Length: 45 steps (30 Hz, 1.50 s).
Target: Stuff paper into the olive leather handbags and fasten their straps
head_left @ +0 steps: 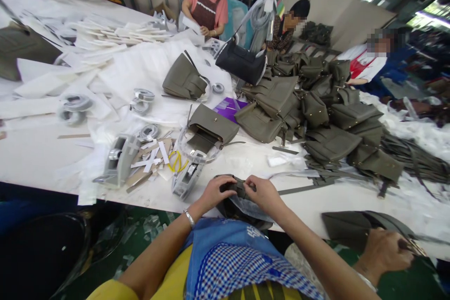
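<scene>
At the table's near edge, a dark olive bag [242,207] rests against the blue apron. My left hand [220,191] pinches the left side of its top part, fingers curled round it. My right hand [262,191] grips the same part from the right, thumb and fingers closed. The two hands are a short gap apart. Beyond them an olive bag [214,124] lies with its opening toward me, and a tape dispenser [188,179] stands to the left of my hands.
A large pile of olive bags [330,143] covers the right side. Another tape dispenser [121,159], yellow-handled tool [177,161] and paper strips lie left. At the right edge a co-worker's hand [385,253] holds a bag [351,229]. Several people are across the table.
</scene>
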Each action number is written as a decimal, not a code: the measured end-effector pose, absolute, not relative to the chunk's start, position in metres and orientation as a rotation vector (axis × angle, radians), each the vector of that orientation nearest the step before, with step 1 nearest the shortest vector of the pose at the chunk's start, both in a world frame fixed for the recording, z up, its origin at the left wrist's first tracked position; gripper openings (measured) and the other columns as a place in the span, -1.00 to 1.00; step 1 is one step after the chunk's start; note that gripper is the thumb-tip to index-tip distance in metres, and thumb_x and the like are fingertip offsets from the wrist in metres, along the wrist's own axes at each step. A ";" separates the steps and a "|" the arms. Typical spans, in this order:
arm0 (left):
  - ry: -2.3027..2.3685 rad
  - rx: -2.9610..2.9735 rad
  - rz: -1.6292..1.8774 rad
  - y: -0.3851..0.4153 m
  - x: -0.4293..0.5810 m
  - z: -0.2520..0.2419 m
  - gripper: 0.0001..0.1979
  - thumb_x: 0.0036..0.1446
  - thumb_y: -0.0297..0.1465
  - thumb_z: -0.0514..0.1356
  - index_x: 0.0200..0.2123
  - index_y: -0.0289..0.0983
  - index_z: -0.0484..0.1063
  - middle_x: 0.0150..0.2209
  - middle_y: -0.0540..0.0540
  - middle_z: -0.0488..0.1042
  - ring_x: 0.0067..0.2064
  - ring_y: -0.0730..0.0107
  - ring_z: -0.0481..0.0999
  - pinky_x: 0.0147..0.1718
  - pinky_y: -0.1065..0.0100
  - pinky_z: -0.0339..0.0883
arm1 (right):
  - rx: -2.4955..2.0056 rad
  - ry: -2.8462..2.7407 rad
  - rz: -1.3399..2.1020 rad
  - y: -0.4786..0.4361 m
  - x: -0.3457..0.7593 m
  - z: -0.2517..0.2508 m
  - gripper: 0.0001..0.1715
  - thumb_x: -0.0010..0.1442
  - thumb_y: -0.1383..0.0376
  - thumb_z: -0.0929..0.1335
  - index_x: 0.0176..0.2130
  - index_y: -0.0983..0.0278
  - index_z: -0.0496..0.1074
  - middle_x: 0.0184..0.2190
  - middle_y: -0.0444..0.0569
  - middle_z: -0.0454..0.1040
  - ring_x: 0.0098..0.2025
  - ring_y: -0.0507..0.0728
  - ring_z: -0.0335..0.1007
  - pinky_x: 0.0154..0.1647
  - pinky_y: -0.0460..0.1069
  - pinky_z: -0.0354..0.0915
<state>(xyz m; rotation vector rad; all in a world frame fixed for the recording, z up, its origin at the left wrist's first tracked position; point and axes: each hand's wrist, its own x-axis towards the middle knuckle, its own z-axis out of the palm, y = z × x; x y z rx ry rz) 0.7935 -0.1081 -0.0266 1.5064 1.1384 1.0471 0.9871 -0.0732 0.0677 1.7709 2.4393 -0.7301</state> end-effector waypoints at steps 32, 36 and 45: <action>1.138 1.421 1.119 -0.119 0.800 -0.040 -0.71 0.02 -0.25 0.39 -0.16 -0.19 0.61 -0.14 -0.11 0.63 -0.07 0.22 0.60 0.02 0.21 0.45 | 1.537 2.377 -1.333 -0.060 0.987 0.060 -0.82 0.20 0.25 0.34 -0.34 0.25 0.54 -0.50 -0.12 0.58 -0.40 0.09 0.48 -0.32 -0.08 0.24; 1.154 1.426 1.110 -0.118 0.801 -0.038 -0.71 0.05 -0.25 0.36 -0.14 -0.19 0.60 -0.11 -0.12 0.62 -0.06 0.21 0.60 0.03 0.19 0.44 | 1.527 2.425 -1.171 -0.061 0.981 0.056 -0.84 0.22 0.28 0.33 -0.33 0.23 0.53 -0.48 -0.13 0.58 -0.38 0.08 0.48 -0.31 -0.09 0.22; 1.203 1.381 1.053 -0.119 0.805 -0.034 -0.63 0.03 -0.27 0.37 -0.06 -0.20 0.54 -0.13 -0.09 0.62 -0.13 0.24 0.59 -0.08 0.25 0.46 | 1.527 2.449 -0.997 -0.069 0.984 0.064 -0.65 0.29 0.36 0.27 0.07 0.14 0.28 -0.38 -0.20 0.59 -0.26 0.11 0.51 -0.26 -0.09 0.17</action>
